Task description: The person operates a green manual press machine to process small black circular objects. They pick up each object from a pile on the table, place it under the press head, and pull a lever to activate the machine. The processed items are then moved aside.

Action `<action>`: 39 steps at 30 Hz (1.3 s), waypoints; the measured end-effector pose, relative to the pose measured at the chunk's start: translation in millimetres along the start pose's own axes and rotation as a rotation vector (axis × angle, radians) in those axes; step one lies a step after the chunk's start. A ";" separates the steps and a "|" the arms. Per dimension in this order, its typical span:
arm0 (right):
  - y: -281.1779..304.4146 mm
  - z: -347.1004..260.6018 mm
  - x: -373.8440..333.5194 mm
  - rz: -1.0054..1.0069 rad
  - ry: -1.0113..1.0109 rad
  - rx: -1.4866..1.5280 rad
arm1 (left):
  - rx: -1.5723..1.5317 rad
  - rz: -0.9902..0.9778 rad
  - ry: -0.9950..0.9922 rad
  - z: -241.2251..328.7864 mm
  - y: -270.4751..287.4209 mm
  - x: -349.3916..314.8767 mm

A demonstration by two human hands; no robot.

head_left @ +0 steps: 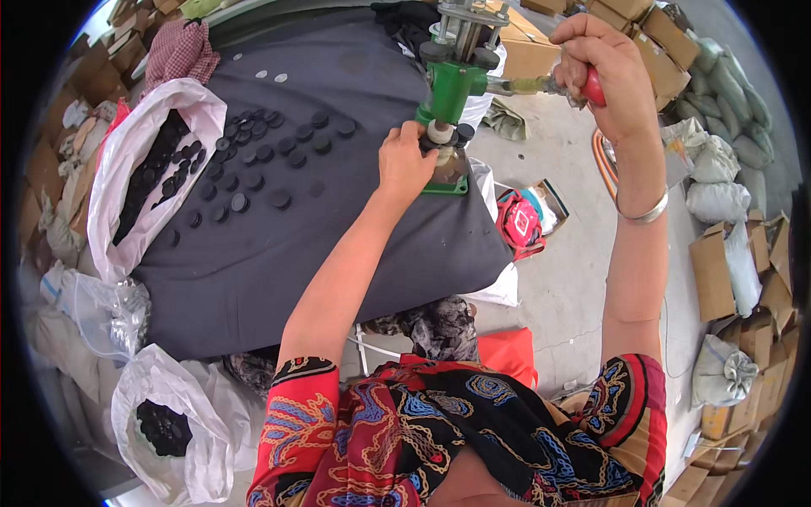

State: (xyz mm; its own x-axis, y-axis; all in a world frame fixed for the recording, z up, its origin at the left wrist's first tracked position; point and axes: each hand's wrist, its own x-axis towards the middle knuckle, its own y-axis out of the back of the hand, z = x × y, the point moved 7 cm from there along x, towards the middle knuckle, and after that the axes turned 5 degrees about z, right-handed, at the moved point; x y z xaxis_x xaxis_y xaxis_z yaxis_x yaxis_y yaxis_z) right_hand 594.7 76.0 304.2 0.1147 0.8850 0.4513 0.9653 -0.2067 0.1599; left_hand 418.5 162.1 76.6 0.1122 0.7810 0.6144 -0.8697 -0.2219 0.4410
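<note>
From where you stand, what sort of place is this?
Probably a small workshop or storeroom for hand assembly: a green hand-lever press on a dark cloth-covered table, scattered round black discs, and stacked brown cardboard boxes.

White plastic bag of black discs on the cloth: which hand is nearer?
Left. The left hand is at the base of the green press, across the scattered discs from the bag. The right hand grips the press's red-tipped handle, farther right.

Bright, even daylight with soft shadows; sharp at centre, edges bent by fisheye, corners black, slight glare top left.
</note>
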 end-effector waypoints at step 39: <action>-7.0 5.0 -23.4 0.008 0.049 -0.035 | 0.492 0.061 -0.082 -81.2 196.0 -89.1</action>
State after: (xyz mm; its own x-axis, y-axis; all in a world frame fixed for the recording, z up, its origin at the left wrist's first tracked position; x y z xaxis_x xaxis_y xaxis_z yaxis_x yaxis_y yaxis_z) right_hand 586.4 58.8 288.1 0.1097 0.8618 0.4953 0.9555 -0.2288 0.1864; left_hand 199.0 96.4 55.1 0.1228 0.7137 0.6896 -0.5480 -0.5306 0.6467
